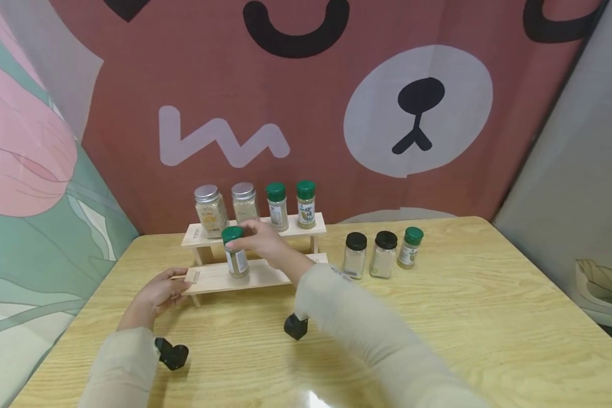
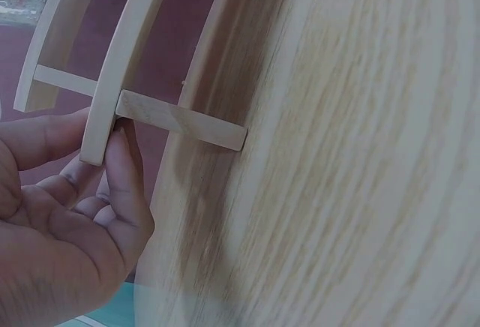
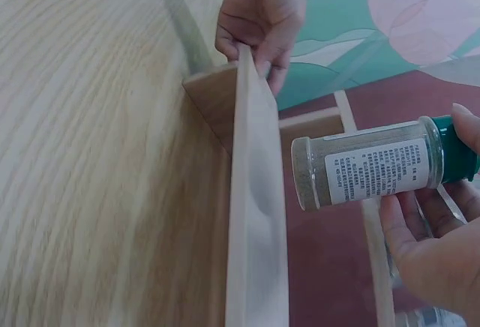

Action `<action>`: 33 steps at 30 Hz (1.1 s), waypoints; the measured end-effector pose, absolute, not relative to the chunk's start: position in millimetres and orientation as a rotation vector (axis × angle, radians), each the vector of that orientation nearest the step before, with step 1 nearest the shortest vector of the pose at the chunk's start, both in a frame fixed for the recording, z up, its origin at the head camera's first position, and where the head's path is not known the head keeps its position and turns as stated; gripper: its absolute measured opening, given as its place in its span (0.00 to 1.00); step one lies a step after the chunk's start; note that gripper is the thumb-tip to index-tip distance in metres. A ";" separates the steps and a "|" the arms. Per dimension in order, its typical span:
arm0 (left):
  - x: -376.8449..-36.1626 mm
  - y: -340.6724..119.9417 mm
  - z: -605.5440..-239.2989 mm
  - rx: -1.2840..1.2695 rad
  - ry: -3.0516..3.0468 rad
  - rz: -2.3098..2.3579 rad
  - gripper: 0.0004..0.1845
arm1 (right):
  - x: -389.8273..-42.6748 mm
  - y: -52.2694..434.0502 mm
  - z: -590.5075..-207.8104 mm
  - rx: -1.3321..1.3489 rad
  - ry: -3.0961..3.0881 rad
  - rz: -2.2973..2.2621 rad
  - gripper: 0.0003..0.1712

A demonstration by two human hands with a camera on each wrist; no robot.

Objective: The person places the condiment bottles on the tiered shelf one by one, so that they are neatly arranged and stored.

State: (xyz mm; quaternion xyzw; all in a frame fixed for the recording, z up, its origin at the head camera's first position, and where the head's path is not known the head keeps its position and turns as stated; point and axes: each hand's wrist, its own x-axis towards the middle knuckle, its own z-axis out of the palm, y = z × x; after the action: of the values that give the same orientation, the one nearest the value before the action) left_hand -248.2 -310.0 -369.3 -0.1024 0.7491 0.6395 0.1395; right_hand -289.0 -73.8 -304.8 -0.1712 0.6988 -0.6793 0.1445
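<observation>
The right hand [image 1: 260,241] pinches a green-capped jar [image 1: 236,253] over the lower shelf [image 1: 265,273]. The left hand [image 1: 158,294] grips that shelf's end. Four jars [image 1: 255,207] sit behind the hands; three jars [image 1: 382,254] wait on the worktop [image 1: 464,306].

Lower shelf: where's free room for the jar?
Free: the lower shelf right of the held jar, up to the right hand's wrist, and left of it toward the left hand. Crowded: the top shelf, four jars.

green-capped jar [image 1: 236,253], pale wood rack [image 1: 234,277]
</observation>
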 end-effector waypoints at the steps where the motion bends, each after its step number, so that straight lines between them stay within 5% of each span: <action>1: -248.2 -310.3 -369.3 -0.294 2.163 1.852 0.28 | -288.7 -78.0 -305.2 -0.491 2.012 -1.956 0.22; 33: -247.5 -312.2 -366.3 -0.217 2.120 1.857 0.27 | -286.3 -121.1 -319.2 -0.467 2.179 -1.793 0.26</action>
State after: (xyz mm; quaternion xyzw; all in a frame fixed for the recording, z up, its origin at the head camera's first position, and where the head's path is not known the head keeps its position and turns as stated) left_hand -247.5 -312.2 -366.3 -0.0757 0.7407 0.6488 0.1568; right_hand -286.3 -121.1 -319.2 -0.1618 0.7542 -0.6207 0.1404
